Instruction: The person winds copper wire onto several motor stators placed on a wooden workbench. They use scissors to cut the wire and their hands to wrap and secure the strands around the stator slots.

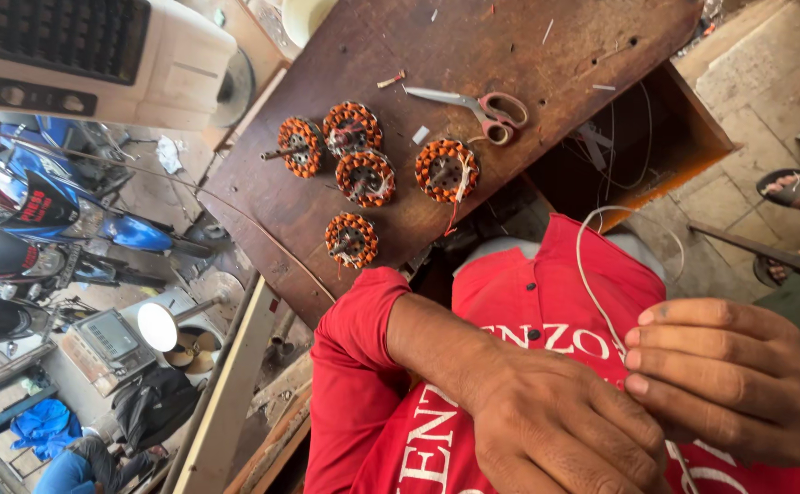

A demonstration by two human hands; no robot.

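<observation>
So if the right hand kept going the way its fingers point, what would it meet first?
The right hand points its fingers toward the left hand, close beside it; it would likely meet that first, though depth is unclear.

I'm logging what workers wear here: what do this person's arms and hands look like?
Both hands, left hand and right hand, are bare: no gloves, rings or watch visible. The left arm wears a short red sleeve, part of a red buttoned shirt with white lettering.

Both hands pinch white cord — stators beyond
</observation>
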